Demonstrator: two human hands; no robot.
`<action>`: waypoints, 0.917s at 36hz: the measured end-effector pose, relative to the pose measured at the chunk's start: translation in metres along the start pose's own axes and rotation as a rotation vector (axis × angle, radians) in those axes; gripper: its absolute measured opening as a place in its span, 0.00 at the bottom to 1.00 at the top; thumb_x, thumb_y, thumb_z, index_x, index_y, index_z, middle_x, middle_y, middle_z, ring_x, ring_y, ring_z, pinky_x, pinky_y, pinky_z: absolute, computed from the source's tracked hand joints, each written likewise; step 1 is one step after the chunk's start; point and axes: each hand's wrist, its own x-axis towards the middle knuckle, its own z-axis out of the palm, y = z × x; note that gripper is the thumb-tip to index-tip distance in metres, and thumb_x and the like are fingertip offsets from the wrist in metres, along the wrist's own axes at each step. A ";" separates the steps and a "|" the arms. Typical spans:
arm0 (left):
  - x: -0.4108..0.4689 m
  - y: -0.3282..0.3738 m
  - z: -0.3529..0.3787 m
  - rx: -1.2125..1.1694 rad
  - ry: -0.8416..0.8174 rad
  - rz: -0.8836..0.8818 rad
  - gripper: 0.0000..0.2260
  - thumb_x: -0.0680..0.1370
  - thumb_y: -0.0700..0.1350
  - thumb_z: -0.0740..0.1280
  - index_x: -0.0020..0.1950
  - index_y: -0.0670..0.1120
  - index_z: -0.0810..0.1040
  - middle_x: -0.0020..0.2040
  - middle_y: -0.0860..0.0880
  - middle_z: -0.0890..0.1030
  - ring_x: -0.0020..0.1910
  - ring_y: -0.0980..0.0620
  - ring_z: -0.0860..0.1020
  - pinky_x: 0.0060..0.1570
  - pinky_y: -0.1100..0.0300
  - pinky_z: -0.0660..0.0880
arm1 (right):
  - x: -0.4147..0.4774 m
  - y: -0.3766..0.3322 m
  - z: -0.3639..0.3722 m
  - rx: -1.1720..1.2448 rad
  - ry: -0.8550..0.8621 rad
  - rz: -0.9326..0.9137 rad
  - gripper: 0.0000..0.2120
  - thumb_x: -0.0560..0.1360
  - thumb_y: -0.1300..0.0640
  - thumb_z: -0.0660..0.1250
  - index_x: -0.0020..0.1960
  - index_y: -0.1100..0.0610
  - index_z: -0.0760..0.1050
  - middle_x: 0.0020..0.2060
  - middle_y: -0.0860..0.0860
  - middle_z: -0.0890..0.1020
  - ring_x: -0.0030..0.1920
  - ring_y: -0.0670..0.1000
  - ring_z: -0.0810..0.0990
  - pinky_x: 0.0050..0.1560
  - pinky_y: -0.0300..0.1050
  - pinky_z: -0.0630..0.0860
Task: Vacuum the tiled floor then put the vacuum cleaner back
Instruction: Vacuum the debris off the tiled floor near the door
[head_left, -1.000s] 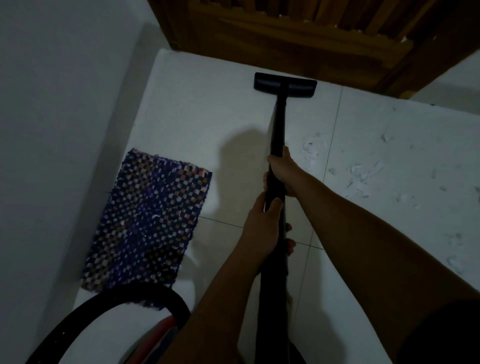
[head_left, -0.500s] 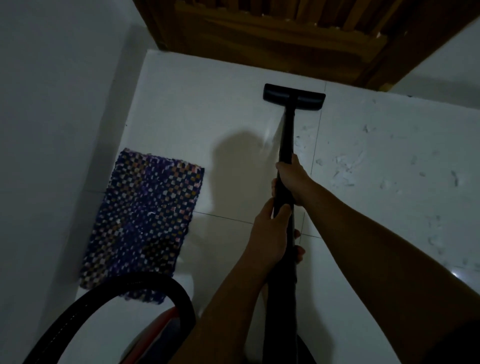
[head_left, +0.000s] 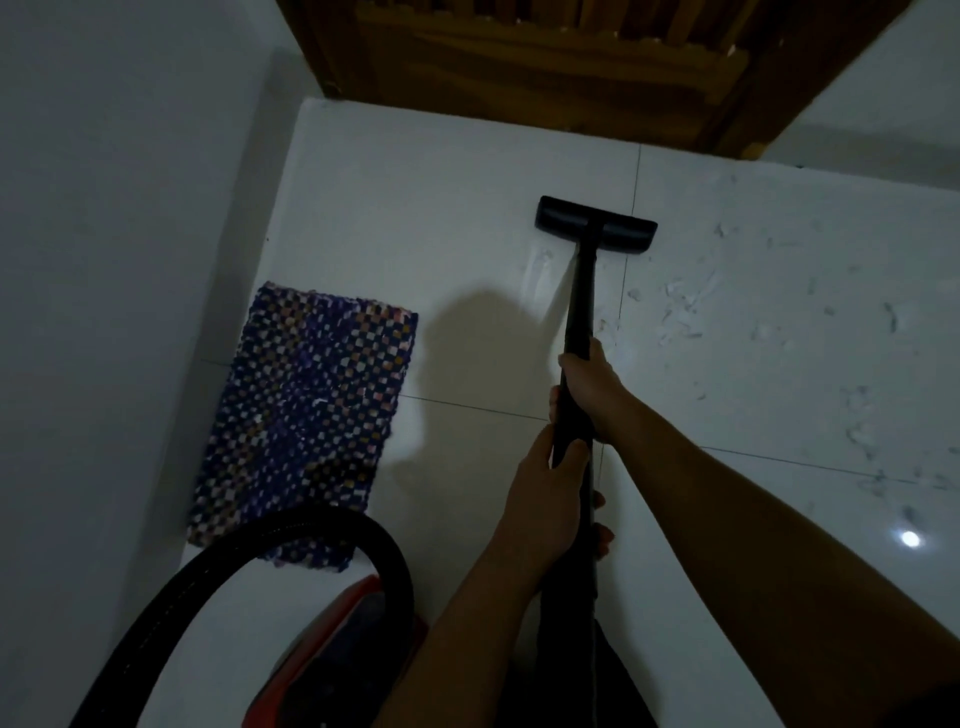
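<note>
A black vacuum wand runs from my hands forward to a flat black floor nozzle resting on the white tiled floor. My right hand grips the wand higher up the tube, and my left hand grips it just below. The red vacuum body sits at the bottom left, with its black ribbed hose arching over it. Pale scraps of debris lie scattered on the tiles right of the nozzle.
A blue and multicoloured woven mat lies on the floor at the left, beside a white wall. A wooden door and its frame stand at the far edge of the floor, just beyond the nozzle.
The nozzle has drawn back from the wooden door toward me along the tile seam. Both hands keep the same grip on the wand.
</note>
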 end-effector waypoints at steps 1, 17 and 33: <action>-0.002 -0.002 -0.002 0.006 0.007 0.004 0.17 0.83 0.46 0.56 0.72 0.50 0.66 0.40 0.45 0.76 0.28 0.54 0.75 0.20 0.68 0.71 | -0.002 0.003 0.003 0.004 -0.008 0.003 0.21 0.80 0.60 0.54 0.72 0.47 0.59 0.27 0.56 0.72 0.24 0.53 0.72 0.27 0.45 0.73; -0.024 -0.033 -0.035 -0.045 0.055 0.003 0.15 0.82 0.47 0.56 0.69 0.53 0.69 0.33 0.45 0.75 0.21 0.53 0.73 0.23 0.62 0.72 | -0.027 0.023 0.042 -0.041 -0.055 0.029 0.26 0.80 0.60 0.54 0.75 0.44 0.54 0.29 0.56 0.73 0.24 0.52 0.72 0.23 0.41 0.72; -0.035 -0.066 -0.042 0.100 0.054 0.029 0.16 0.81 0.49 0.56 0.69 0.53 0.69 0.45 0.42 0.77 0.40 0.45 0.75 0.44 0.49 0.73 | -0.045 0.053 0.043 -0.009 -0.048 0.023 0.26 0.80 0.60 0.54 0.75 0.46 0.54 0.28 0.56 0.72 0.26 0.53 0.72 0.28 0.46 0.72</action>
